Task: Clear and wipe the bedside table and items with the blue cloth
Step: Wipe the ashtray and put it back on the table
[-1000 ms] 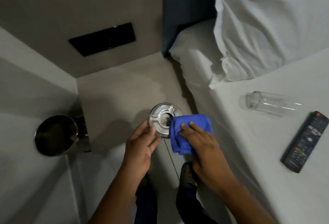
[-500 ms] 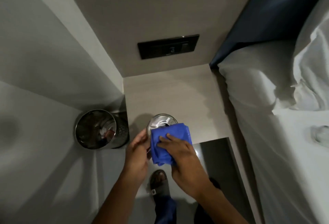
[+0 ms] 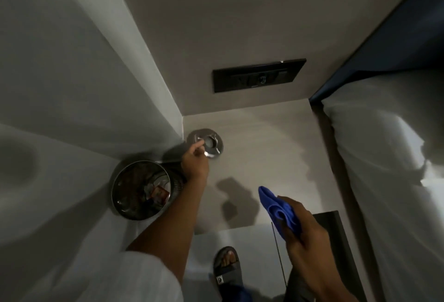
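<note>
Since half a second ago the two hands have split apart: the metal ashtray [image 3: 205, 143] has gone from in front of us, pressed against the cloth, to the far left corner of the bedside table [image 3: 271, 152], and the cloth has come off it

We see the left hand [image 3: 195, 162] stretched out over the table, fingertips pinching the near rim of the ashtray; whether the ashtray already rests flat on the tabletop or sits just above it we cannot tell, motion blur

Right hand [image 3: 303, 227] is near us, over the table's front edge, fingers closed around the bunched blue cloth [image 3: 278, 208], one corner of the cloth sticking up past the fingers. Cloth is well apart from the ashtray and not touching the table

Tabletop shows a paler streaked patch toward the right side

Steel waste bin [image 3: 141, 190] stands on the floor just left of the table, some rubbish inside. Black switch panel [image 3: 259, 75] on the wall above the table. White bed [image 3: 389, 157] to the right, touching the table's side. A foot in a dark slide sandal [image 3: 226, 265] below
</note>
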`<state>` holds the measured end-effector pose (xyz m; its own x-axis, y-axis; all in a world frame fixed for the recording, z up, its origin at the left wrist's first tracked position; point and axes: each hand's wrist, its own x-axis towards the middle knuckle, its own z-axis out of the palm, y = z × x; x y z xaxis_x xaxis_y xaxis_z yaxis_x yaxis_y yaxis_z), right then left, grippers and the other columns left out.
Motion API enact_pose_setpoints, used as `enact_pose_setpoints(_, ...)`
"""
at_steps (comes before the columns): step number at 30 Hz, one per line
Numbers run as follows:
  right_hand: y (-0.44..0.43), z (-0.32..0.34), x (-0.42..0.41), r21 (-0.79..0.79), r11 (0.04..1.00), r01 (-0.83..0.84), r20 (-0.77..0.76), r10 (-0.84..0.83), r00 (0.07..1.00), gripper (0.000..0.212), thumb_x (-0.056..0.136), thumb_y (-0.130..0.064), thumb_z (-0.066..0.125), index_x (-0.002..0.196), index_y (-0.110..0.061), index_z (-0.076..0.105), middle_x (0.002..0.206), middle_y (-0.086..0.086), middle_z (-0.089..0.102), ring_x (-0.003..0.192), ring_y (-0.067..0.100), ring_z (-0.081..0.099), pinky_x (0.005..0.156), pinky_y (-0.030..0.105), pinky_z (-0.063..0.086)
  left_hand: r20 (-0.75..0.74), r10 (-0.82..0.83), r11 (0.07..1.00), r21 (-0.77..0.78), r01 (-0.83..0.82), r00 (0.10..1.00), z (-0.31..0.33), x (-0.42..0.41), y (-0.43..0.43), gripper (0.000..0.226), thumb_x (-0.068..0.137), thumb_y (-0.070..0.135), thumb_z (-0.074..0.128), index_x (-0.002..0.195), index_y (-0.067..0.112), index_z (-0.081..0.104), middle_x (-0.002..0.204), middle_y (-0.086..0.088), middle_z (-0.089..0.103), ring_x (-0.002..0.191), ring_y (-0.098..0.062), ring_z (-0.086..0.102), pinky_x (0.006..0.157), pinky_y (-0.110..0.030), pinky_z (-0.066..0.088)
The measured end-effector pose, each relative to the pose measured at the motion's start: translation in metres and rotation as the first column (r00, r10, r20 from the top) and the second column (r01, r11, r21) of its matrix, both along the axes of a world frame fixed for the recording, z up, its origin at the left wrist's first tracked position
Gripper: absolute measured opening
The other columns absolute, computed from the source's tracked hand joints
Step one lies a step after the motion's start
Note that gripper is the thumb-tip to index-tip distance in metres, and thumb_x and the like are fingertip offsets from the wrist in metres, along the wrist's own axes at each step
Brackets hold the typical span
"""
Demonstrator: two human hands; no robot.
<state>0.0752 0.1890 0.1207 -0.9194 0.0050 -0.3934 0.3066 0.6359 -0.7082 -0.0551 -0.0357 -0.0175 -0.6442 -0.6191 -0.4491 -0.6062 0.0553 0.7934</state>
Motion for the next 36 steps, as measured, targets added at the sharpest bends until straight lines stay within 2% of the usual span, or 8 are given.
enact_pose_setpoints(14, 0.047, 0.014, 0.017, -0.052, 0.984, 0.171, 0.097, -0.166, 0.981, 0.033, 0.092, -0.012, 0.062, 0.119, -0.031, 0.059, 0.104, -0.008, 0.066, 0.096, 0.002, 0.061, 0.076, 0.016, 0.045, 0.403, -0.509, 0.745, -0.236, 0.623, 0.761, -0.024, -0.018, -0.012, 0.09, 0.083, 0.008, 0.067, 0.155, 0.018, 0.015, 0.165, -0.014, -0.008, 0.152, -0.034, 0.006, 0.117, -0.04, 0.026)
enact_pose_setpoints(17, 0.059, 0.012, 0.024, -0.055, 0.975, 0.214, 0.048, -0.211, 0.976, 0.034, 0.092, -0.016, 0.061, 0.121, -0.034, 0.055, 0.111, -0.009, 0.06, 0.1, -0.001, 0.056, 0.078, 0.016, 0.043, 0.38, -0.517, 0.675, -0.369, 0.638, 0.767, -0.003, -0.005, 0.0, 0.086, 0.081, 0.008, 0.07, 0.153, 0.019, 0.023, 0.163, -0.018, 0.007, 0.15, -0.038, 0.011, 0.117, -0.047, 0.027)
enact_pose_setpoints(20, 0.073, 0.009, 0.028, -0.128, 0.916, 0.379, 0.104, -0.368, 0.924, 0.024, 0.093, -0.032, 0.057, 0.11, -0.048, 0.053, 0.106, -0.006, 0.064, 0.094, 0.017, 0.064, 0.079, 0.041, 0.055, 0.196, -0.622, 0.666, -0.375, 0.644, 0.758, 0.028, 0.026, 0.038, 0.05, 0.082, 0.003, 0.067, 0.131, 0.007, 0.056, 0.139, -0.019, 0.053, 0.13, -0.037, 0.049, 0.109, -0.038, 0.039)
enact_pose_setpoints(24, 0.101, 0.015, 0.035, -0.402, 0.583, 0.707, 0.343, -0.62, 0.706, 0.021, 0.094, -0.022, 0.061, 0.11, -0.035, 0.064, 0.11, 0.004, 0.072, 0.103, 0.03, 0.068, 0.094, 0.059, 0.051, -0.028, -0.705, 0.691, 0.193, 0.696, 0.708, 0.076, 0.094, 0.138, 0.011, 0.084, 0.03, 0.071, 0.095, 0.033, 0.071, 0.094, 0.008, 0.075, 0.093, -0.014, 0.068, 0.082, -0.024, 0.052)
enact_pose_setpoints(27, 0.138, 0.024, 0.045, -0.559, 0.329, 0.761, 0.507, -0.59, 0.628, 0.033, 0.083, -0.007, 0.068, 0.114, -0.019, 0.066, 0.111, 0.016, 0.072, 0.103, 0.042, 0.067, 0.092, 0.064, 0.05, -0.18, -0.728, 0.551, 0.421, 0.721, 0.662, 0.1, 0.135, 0.209, 0.042, 0.07, 0.055, 0.076, 0.11, 0.044, 0.065, 0.105, 0.015, 0.075, 0.101, -0.005, 0.07, 0.085, -0.021, 0.056)
enact_pose_setpoints(29, 0.17, 0.035, 0.055, -0.606, 0.299, 0.737, 0.546, -0.517, 0.659, 0.043, 0.078, -0.014, 0.07, 0.12, -0.009, 0.063, 0.112, 0.024, 0.07, 0.104, 0.045, 0.066, 0.09, 0.062, 0.052, -0.219, -0.735, 0.528, 0.408, 0.745, 0.641, 0.111, 0.149, 0.246, 0.052, 0.07, 0.051, 0.08, 0.118, 0.045, 0.06, 0.115, 0.018, 0.071, 0.107, -0.004, 0.068, 0.088, -0.026, 0.058)
enact_pose_setpoints(32, 0.215, 0.048, 0.069, -0.507, 0.449, 0.736, 0.436, -0.603, 0.668, 0.027, 0.083, -0.011, 0.071, 0.109, -0.005, 0.064, 0.095, 0.019, 0.075, 0.08, 0.026, 0.074, 0.059, 0.034, 0.06, -0.203, -0.801, 0.486, 0.328, 0.81, 0.563, 0.124, 0.151, 0.288, 0.049, 0.069, 0.051, 0.077, 0.115, 0.051, 0.06, 0.116, 0.018, 0.07, 0.108, 0.0, 0.066, 0.091, -0.025, 0.055)
enact_pose_setpoints(36, 0.278, 0.054, 0.09, -0.336, 0.409, 0.849, 0.297, -0.809, 0.507, 0.017, 0.081, -0.008, 0.069, 0.092, -0.009, 0.057, 0.076, 0.015, 0.064, 0.054, 0.018, 0.058, 0.044, 0.03, 0.046, -0.138, -0.906, 0.419, -0.157, 0.895, 0.4, 0.149, 0.132, 0.365, 0.038, 0.081, 0.05, 0.066, 0.118, 0.04, 0.064, 0.112, 0.016, 0.069, 0.098, 0.0, 0.064, 0.083, -0.015, 0.049)
